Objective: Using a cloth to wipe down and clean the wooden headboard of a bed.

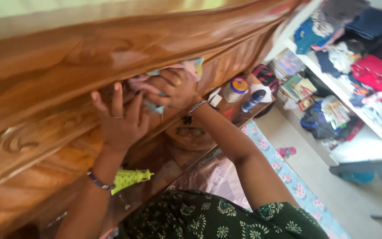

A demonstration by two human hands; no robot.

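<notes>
I see my left hand pressed flat against the carved wooden headboard, its fingers spread apart and holding nothing. A ring sits on one finger and a bangle on the wrist. Just right of it, my right hand has its fingers curled together, clamped on a pale patterned cloth that is bunched against the headboard's polished moulding. The cloth shows pink, blue and yellow patches; part of it is hidden behind the hand. The two hands are just beside each other, nearly touching.

Below the hands runs the headboard's shelf surface, dark and glossy. On it, near my left forearm, lies a lime-green dotted thing with a yellow tip; I cannot tell what it is. A pair of glasses rests under my right wrist. Farther right along the shelf stand a round jar with a blue and orange lid and a dark blue bottle lying tilted.

At the far right, open white shelves hold heaps of folded and loose clothes. A floral rug lies on the floor beside the bed.
</notes>
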